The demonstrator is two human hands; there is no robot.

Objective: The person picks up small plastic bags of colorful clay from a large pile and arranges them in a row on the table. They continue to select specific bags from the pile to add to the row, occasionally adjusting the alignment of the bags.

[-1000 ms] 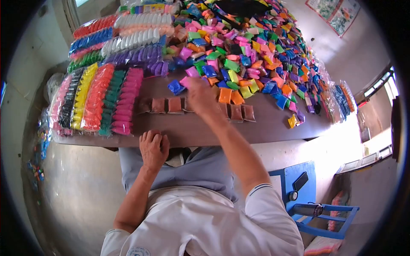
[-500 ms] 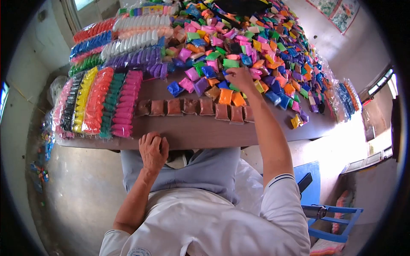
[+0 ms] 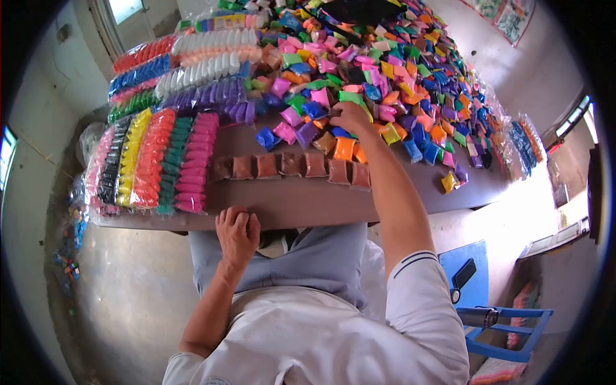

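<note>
My right hand (image 3: 351,119) is at the near edge of a large heap of small coloured packets (image 3: 359,70), its fingers bent and pinched together. What sits between the fingertips is hidden. An orange packet (image 3: 344,149) lies just below this hand. Across the table runs a row of brown packets (image 3: 266,165), its right end partly behind my right forearm. My left hand (image 3: 237,231) rests at the table's front edge with curled fingers, and no object shows in it.
Bundles of wrapped packets, such as the yellow bundle (image 3: 133,157) and the pink bundle (image 3: 196,163), stand at the table's left. A lone yellow packet (image 3: 450,182) lies at the right. Beside me is a blue chair (image 3: 471,256) with a dark phone-like object (image 3: 464,274).
My right hand has shifted slightly left and is more tightly bent among the packets. The view has moved a little. My left hand stays at the table edge.
</note>
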